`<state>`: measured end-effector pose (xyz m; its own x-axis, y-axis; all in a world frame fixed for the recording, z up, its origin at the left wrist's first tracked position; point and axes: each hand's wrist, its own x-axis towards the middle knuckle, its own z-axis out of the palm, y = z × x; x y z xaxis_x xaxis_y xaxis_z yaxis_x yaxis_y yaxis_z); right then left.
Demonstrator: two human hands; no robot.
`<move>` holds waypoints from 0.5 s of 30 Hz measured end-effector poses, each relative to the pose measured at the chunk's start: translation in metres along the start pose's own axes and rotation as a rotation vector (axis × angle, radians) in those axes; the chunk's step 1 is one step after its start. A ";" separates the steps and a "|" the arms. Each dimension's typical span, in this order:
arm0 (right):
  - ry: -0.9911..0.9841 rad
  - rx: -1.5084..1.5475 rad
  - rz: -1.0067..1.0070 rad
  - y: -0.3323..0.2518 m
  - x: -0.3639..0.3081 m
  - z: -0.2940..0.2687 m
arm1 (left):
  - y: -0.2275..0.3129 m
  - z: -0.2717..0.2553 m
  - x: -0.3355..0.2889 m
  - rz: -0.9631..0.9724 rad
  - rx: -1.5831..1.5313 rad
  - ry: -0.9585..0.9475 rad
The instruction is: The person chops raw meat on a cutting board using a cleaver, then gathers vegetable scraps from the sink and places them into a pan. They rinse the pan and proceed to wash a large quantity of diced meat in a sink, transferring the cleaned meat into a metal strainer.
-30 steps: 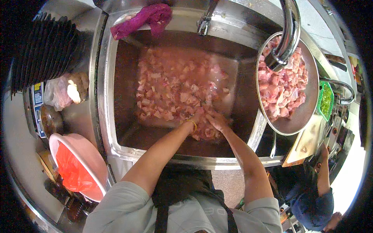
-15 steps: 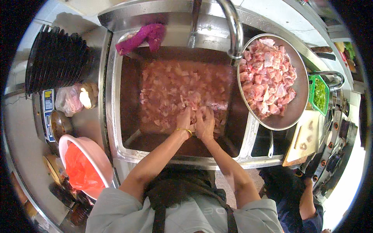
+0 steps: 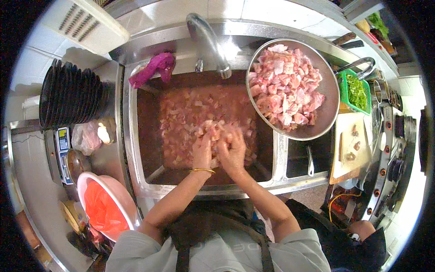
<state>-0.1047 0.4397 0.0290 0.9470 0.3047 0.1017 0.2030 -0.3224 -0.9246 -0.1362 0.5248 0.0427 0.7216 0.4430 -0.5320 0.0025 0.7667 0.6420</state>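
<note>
So the big change here is at the hands. A second ago they were down among the meat in the near right part of the sink. Now the left hand, with a thin yellow band on its wrist, and the right hand are up closer to the middle, cupped around a clump of pale pink chopped raw meat. Looks to me like that handful has been gathered off the rest, so it's a two-handed hold, both sets of fingers curled in.

Loads more meat pieces are spread through the cloudy reddish water in the rectangular stainless steel sink, so I'd say plenty is left to handle. Off to the right, the round metal mesh strainer has its own heap of meat, which looks about the same as before.

Hard-to-see stuff: the right fingertips are motion-blurred, so no idea how tight that side is squeezing. The palms are hidden, and the murky water swallows the sink bottom. Near right, a co-worker in dark clothes is partly lost at the picture's edge.
</note>
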 end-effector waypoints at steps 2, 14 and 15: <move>0.057 -0.026 -0.084 -0.016 0.025 -0.036 | 0.016 0.044 -0.003 -0.017 0.063 -0.125; 0.018 -0.811 -0.023 0.027 0.131 -0.182 | 0.005 0.124 0.048 0.175 0.482 -0.313; 0.023 -0.861 -0.040 0.031 0.124 -0.180 | 0.000 0.102 0.045 0.184 0.385 -0.282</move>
<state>0.0644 0.3060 0.0788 0.9380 0.3154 0.1440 0.3457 -0.8817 -0.3209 -0.0328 0.4976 0.0754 0.8928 0.3712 -0.2554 0.0746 0.4372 0.8963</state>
